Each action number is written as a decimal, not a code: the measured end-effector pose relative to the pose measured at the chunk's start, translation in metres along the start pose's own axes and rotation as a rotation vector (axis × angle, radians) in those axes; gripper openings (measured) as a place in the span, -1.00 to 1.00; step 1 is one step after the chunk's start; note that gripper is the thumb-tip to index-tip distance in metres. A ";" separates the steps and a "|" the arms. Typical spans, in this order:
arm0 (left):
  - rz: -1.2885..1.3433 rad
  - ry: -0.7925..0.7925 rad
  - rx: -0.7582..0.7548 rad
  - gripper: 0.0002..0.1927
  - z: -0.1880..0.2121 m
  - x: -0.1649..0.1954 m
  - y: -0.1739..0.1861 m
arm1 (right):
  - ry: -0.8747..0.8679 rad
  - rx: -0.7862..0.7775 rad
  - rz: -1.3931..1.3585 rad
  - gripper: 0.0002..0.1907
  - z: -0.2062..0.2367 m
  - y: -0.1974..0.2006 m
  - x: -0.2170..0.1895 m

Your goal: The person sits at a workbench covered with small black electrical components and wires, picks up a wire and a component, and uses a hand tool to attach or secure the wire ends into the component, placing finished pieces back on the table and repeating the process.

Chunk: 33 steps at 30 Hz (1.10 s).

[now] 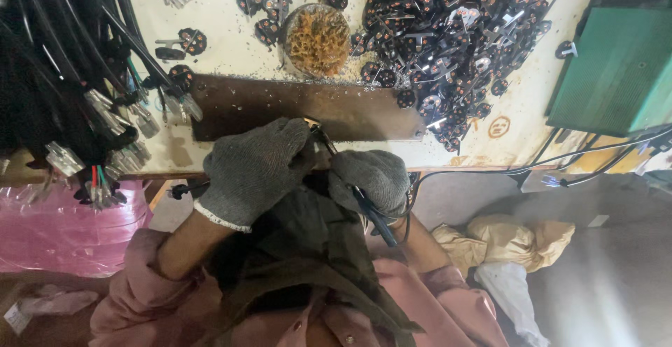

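Note:
Both my hands wear grey knit gloves and meet at the table's front edge. My left hand is curled, its fingertips pinching a small metal part against the brown metal plate. My right hand grips a black-handled tool whose tip points at that part; a thin black cable runs off from the handle. A dark cloth lies over my lap under the hands.
A round bowl of brass pieces stands behind the plate. A big pile of black plug inserts with metal pins covers the back right. Bundles of black cables with connectors hang at left. A green box stands at right, a pink plastic bag at lower left.

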State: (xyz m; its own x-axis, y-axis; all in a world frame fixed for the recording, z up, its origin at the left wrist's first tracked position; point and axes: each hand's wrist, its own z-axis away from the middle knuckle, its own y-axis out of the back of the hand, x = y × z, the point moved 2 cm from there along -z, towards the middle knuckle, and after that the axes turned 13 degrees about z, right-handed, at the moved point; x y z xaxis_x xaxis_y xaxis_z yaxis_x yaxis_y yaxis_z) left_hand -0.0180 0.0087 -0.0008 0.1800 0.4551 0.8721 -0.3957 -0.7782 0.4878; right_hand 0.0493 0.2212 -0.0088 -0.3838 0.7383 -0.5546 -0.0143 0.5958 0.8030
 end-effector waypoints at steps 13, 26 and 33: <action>-0.021 -0.011 -0.022 -0.78 -0.001 -0.002 0.008 | -0.030 0.041 -0.094 -0.66 -0.009 -0.003 -0.006; 0.037 -0.079 0.085 -0.94 -0.009 -0.005 0.009 | -0.875 0.398 -0.306 -0.68 0.038 -0.007 0.021; 0.002 -0.051 0.062 -0.93 -0.019 0.002 0.004 | -0.624 0.059 -0.010 -0.78 0.006 -0.001 0.009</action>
State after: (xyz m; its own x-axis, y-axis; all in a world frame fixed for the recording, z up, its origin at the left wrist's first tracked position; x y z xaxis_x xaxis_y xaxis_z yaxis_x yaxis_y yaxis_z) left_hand -0.0360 0.0147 0.0024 0.2258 0.4320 0.8732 -0.3402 -0.8049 0.4862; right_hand 0.0517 0.2295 -0.0161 0.2281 0.7672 -0.5995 0.0428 0.6073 0.7933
